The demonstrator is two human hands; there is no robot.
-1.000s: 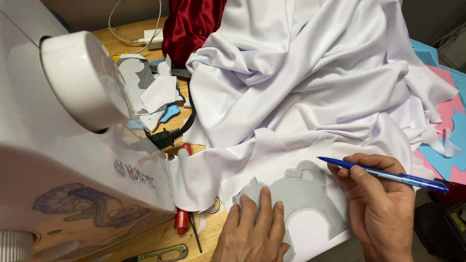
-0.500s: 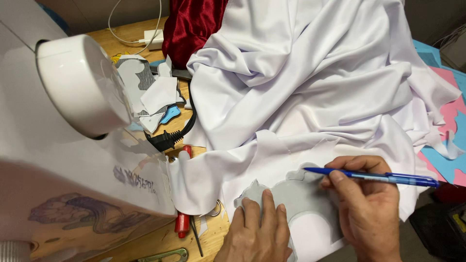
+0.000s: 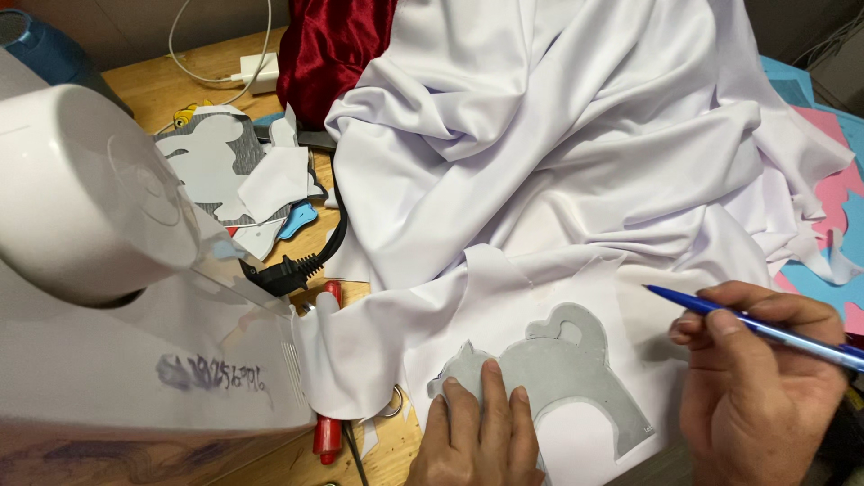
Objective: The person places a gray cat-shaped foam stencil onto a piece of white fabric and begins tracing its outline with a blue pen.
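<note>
A grey cat-shaped template (image 3: 562, 373) lies flat on white fabric (image 3: 558, 162) at the lower middle. My left hand (image 3: 477, 436) presses its fingertips on the template's head end and holds it down. My right hand (image 3: 760, 378) holds a blue pen (image 3: 765, 328) to the right of the template. The pen's tip points left and hovers just off the template's tail, clear of the cloth.
A white sewing machine (image 3: 117, 288) fills the left side. Behind it lie paper scraps (image 3: 234, 175), a black power plug (image 3: 283, 270), a white charger (image 3: 256, 72) and dark red cloth (image 3: 337, 49). Pink and blue foam sheets (image 3: 832, 225) sit at the right. A red-handled tool (image 3: 326, 432) lies near the machine.
My right hand has drawn the pen to the right, away from the template's tail. The template is now fully uncovered on that side. My left hand stays pressed on it.
</note>
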